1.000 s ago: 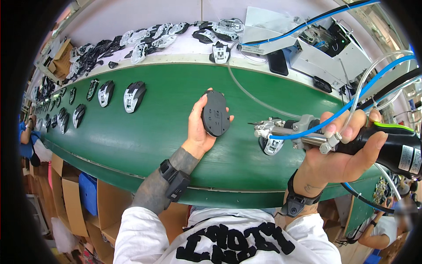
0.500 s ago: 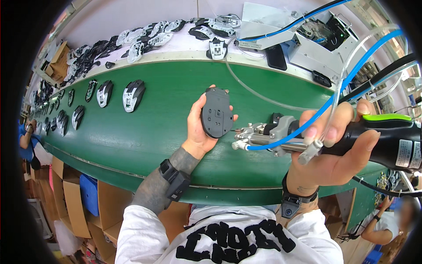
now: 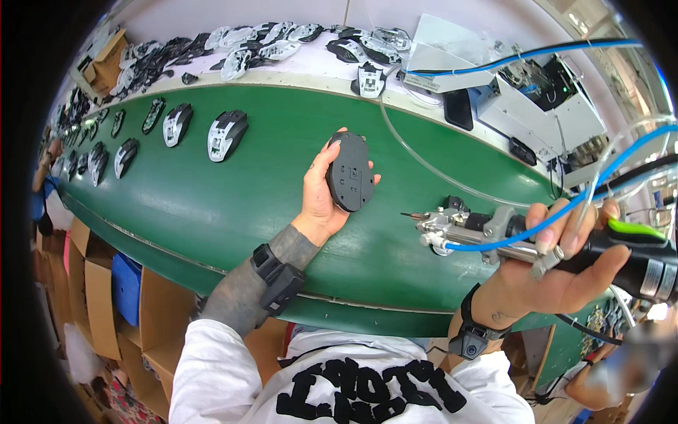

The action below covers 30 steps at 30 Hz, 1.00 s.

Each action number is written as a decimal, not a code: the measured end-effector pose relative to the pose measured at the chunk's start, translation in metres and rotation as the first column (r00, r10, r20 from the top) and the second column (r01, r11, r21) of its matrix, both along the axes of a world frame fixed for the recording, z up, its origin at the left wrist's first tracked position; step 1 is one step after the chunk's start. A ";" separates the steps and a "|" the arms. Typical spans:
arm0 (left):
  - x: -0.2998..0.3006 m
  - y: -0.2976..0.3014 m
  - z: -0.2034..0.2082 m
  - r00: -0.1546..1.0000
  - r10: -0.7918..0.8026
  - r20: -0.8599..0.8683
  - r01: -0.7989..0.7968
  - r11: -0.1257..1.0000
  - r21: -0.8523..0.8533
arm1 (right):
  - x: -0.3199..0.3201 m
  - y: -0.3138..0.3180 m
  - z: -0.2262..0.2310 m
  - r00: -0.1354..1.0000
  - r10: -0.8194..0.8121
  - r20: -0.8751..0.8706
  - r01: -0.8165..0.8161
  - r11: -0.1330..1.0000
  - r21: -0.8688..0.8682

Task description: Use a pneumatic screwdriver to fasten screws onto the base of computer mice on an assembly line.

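My left hand (image 3: 322, 185) grips a black computer mouse (image 3: 351, 169) above the green belt, its flat underside turned up. The fingers wrap behind it and the thumb lies along its left edge. In my right hand (image 3: 565, 247) is a black power screwdriver (image 3: 526, 237) with a green lever, a metal nose and a blue air hose. Its bit points left and stands clear of the mouse by a small gap. Beneath the tool's nose, a small dark object (image 3: 455, 203) shows only in part.
The green conveyor belt (image 3: 282, 254) carries several half-built mice (image 3: 227, 136) at the left. Mouse shells (image 3: 279, 49) crowd the white shelf behind it. At the back right stand an opened white machine (image 3: 519, 106) and a phone (image 3: 458, 109). Cardboard boxes (image 3: 102, 311) sit below left.
The screwdriver's tip has drawn away to the right from the mouse's lower edge. My left hand still holds the mouse. The whole view has shifted slightly.
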<state>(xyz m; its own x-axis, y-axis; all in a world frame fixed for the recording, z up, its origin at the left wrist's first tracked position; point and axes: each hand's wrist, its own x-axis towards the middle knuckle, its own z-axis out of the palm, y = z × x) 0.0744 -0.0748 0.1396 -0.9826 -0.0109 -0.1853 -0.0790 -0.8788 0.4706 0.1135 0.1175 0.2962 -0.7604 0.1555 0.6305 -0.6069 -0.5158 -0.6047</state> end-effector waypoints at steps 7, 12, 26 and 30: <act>0.005 -0.005 0.005 0.998 -0.032 -0.053 0.035 0.998 0.052 | 0.008 0.009 0.011 0.978 0.203 -0.045 -0.199 0.976 0.087; 0.006 -0.005 0.007 0.996 -0.057 -0.064 0.062 0.995 0.083 | 0.010 0.005 0.010 0.981 0.190 -0.033 -0.186 0.977 0.100; 0.010 -0.006 0.008 0.997 -0.028 -0.077 0.033 0.997 0.070 | 0.019 0.006 0.015 0.976 0.215 -0.018 -0.213 0.974 0.080; 0.017 -0.003 0.010 0.992 -0.065 -0.105 0.076 0.991 0.107 | 0.015 -0.014 0.004 0.973 0.227 -0.031 -0.222 0.967 0.125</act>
<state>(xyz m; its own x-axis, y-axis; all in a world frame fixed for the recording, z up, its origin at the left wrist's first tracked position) 0.0909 -0.0783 0.1496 -0.9939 0.0743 -0.0813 -0.0998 -0.9197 0.3798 0.1280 0.1039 0.2997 -0.7380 -0.0948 0.6681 -0.5116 -0.5669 -0.6456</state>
